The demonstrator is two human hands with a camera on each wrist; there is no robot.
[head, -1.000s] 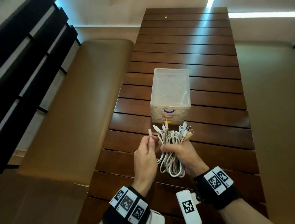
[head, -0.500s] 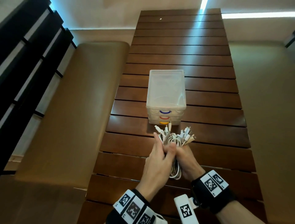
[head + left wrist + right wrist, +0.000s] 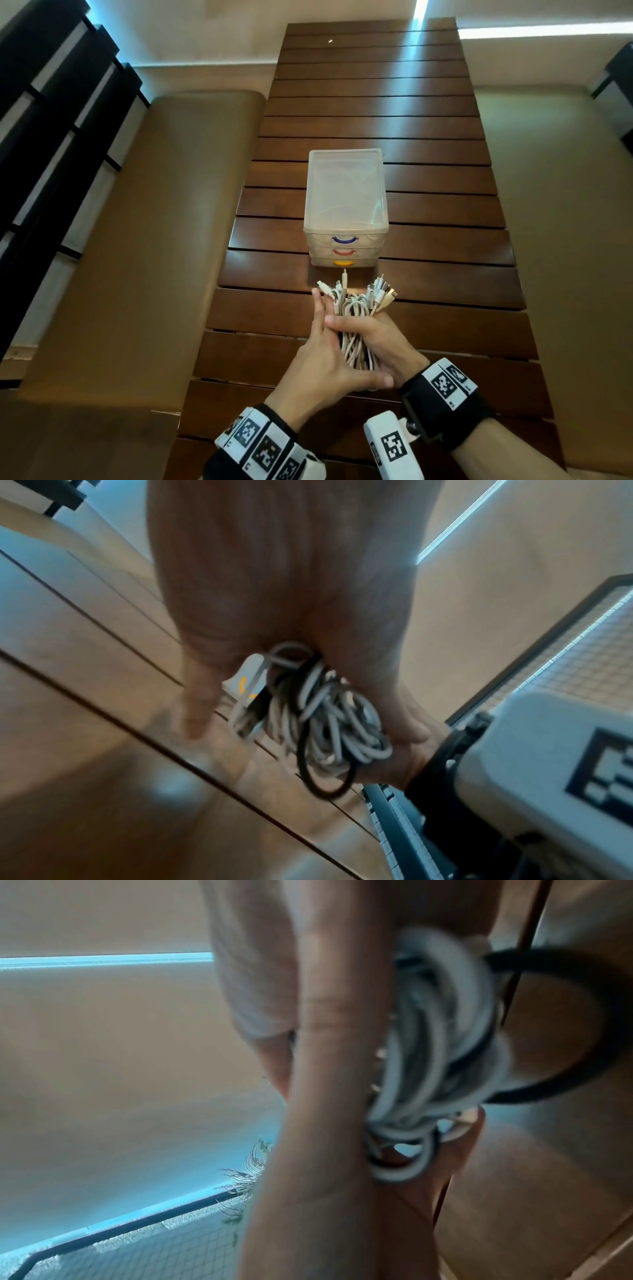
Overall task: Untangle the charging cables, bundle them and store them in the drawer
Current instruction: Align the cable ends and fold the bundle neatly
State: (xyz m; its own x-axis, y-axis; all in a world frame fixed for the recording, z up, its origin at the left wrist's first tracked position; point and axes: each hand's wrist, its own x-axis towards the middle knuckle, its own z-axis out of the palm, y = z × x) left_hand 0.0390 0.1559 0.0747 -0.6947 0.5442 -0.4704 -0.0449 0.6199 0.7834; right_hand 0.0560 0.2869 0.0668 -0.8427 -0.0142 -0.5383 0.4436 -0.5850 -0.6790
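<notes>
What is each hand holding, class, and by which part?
The right hand grips the cable bundle round its middle; the left hand rests straight fingers against it.

— Where are the hands?
— Both are low and close together. The right hand (image 3: 378, 342) has its fingers and thumb wrapped round the cables (image 3: 356, 329).
— And the other?
— The left hand (image 3: 329, 359) lies flat against the right, fingers straight and pointing forward, thumb stretched across toward the right wrist. Marker bands circle both wrists.
</notes>
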